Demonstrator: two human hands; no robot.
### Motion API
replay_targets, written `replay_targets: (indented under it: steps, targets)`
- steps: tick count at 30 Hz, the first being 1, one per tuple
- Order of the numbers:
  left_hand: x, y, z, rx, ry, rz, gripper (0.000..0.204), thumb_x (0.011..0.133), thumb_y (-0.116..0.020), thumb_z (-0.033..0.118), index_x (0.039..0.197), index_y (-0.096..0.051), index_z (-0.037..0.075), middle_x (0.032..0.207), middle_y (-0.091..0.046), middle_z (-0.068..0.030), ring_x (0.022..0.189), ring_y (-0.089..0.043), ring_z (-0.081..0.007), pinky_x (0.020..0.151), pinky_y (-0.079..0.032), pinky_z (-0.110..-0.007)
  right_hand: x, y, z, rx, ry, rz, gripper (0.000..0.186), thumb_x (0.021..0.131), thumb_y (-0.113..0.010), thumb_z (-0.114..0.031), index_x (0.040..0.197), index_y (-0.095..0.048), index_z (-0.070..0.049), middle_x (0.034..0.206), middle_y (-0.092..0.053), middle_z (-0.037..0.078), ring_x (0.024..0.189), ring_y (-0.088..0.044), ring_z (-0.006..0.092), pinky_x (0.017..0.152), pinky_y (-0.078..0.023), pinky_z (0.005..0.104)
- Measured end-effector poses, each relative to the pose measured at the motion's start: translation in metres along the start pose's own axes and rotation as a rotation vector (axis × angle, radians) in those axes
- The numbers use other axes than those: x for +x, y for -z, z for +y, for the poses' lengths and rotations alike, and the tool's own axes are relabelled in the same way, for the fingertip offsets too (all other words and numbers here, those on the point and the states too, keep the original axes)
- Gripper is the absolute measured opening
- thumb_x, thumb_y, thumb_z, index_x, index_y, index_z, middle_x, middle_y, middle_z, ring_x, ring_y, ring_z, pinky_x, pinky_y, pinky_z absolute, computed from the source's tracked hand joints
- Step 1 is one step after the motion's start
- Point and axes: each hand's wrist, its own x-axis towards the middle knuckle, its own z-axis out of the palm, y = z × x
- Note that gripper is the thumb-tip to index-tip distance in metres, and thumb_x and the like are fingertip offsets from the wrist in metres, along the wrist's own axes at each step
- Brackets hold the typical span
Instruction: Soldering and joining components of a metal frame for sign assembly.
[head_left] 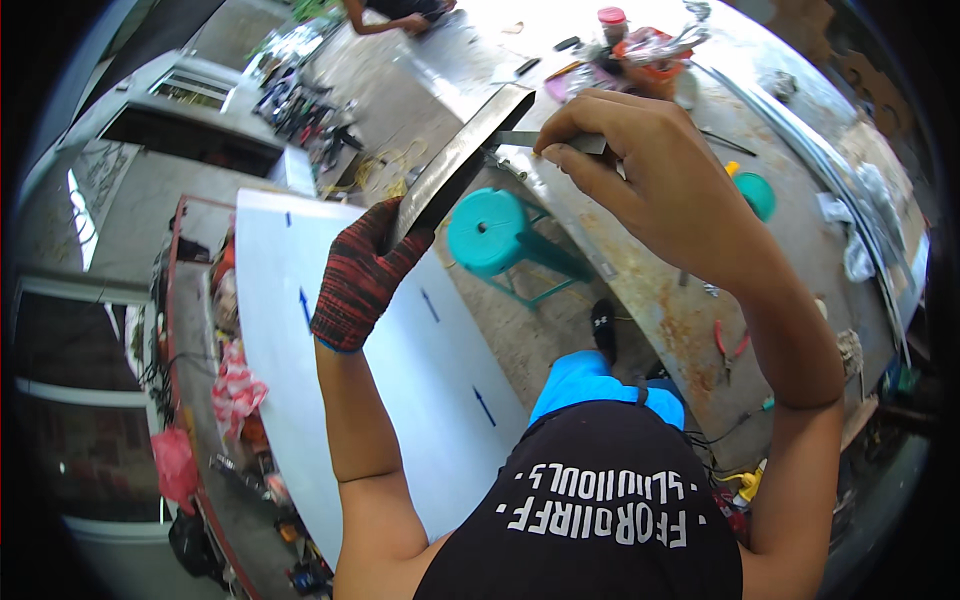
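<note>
head: right hand (640, 170) hides file's (515, 138) handle.

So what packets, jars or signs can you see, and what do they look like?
Clear jar with a pink-red lid: far end of the metal workbench, small, round.
Crinkly clear bag over something orange-red: right beside the jar, lumpy.
White flat panel with small blue arrow marks: leaning left of the gloved left hand, large.
Black shirt with white print: on the person, bottom.
</note>
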Motion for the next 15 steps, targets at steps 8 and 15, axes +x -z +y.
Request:
replay_targets:
  steps: [8, 15]
  targets:
    - [-0.054, 0.032, -0.042, -0.038, 0.253, 0.166, 0.051, 0.093, -0.076, 0.027, 0.133, -0.063, -0.002, 0.107, -0.073, -0.0117, 0.095, -0.065, -0.0169, 0.089, -0.052, -0.033, 0.044, -0.077, 0.002, 0.18, 0.113, -0.162, 0.015, 0.096, -0.064, -0.01, 0.104, -0.07, 0.001, 0.092, -0.068, 0.012, 0.077, -0.066, 0.0225, 0.07, -0.051, 0.0344]
    - [-0.087, 0.055, -0.058, 0.012, 0.373, 0.272, 0.051, 0.093, -0.076, 0.028, 0.133, -0.064, -0.001, 0.105, -0.072, -0.0107, 0.094, -0.063, -0.0159, 0.088, -0.052, -0.032, 0.063, -0.118, 0.0, 0.269, 0.205, -0.179, 0.015, 0.097, -0.064, -0.008, 0.106, -0.069, 0.003, 0.093, -0.069, 0.013, 0.081, -0.068, 0.023, 0.074, -0.054, 0.0337]
